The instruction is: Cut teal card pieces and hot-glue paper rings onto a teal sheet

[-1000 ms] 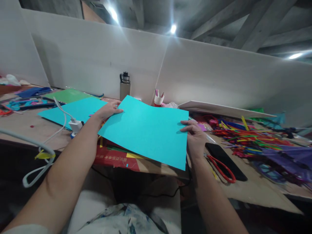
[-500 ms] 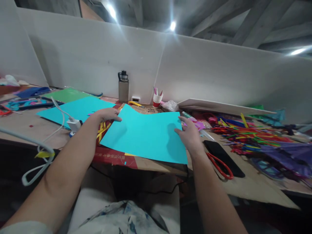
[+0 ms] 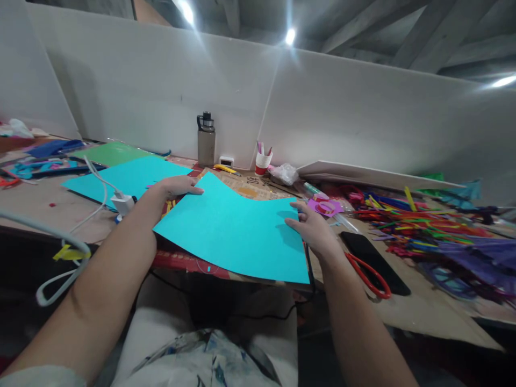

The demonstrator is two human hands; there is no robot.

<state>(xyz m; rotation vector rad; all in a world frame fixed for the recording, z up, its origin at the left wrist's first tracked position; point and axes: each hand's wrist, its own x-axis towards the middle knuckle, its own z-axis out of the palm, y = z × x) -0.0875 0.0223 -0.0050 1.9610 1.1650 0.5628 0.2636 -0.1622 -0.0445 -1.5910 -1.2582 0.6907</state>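
A bright turquoise sheet of paper is held between my two hands above the table's front edge, its far edge dipping in a curve. My left hand is closed on the sheet's far left corner, with part of its fingers hidden behind the paper. At the right edge, my right hand grips the sheet between thumb and fingers. Beneath the paper lies a red and brown cardboard. A second turquoise sheet rests on the table beyond my left forearm.
Behind stand a water bottle and a paper cup of pens. A yellow cutter lies nearby. To the right are a black phone, red-handled scissors and many colourful strips. A white charger sits left.
The turquoise sheet has come slightly closer and lower, its left near corner shifting left. My right hand has moved down a little along the edge; both hands keep their hold.
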